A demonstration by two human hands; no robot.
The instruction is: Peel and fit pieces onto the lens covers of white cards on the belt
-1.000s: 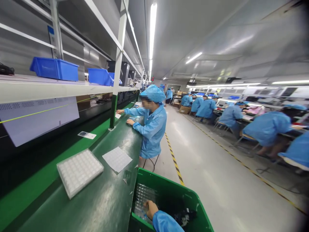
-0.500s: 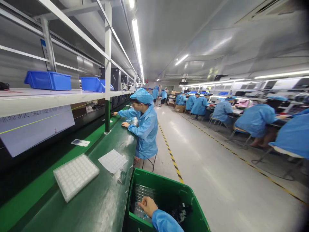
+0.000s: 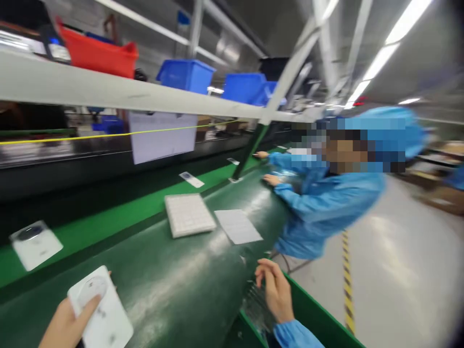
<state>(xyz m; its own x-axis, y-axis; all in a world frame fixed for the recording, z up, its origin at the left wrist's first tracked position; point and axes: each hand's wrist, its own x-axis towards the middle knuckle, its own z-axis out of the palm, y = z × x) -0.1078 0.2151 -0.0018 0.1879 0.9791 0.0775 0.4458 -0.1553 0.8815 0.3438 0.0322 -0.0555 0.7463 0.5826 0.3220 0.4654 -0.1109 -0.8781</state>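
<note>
At the lower left of the frame, we are holding a white panel (image 3: 110, 319) in the left hand (image 3: 67, 324); the thumb is pressing on its face, partly covering a circular marking, and the grip is closing firmly around its side. The panel is slanting above the dark green bench (image 3: 155, 285). At the lower right of centre, we are positioning the right hand (image 3: 278, 292) over the green bin (image 3: 319, 316), where clear plastic trays (image 3: 253, 309) are lying on the left side. Its fingers are curling loosely; we are seeing nothing between them, but cannot tell whether they are hiding a small item. We are judging the step in hand to be handling the panel while working at the bin. The next move, in our judgement, is calling for a secure left grip and a right hand clear of the bin's rim. Near the centre, a white gridded block (image 3: 189, 215) is resting beside a white sheet (image 3: 238, 226), and other white panels (image 3: 38, 246) are lying on the bright green strip (image 3: 119, 220).
</note>
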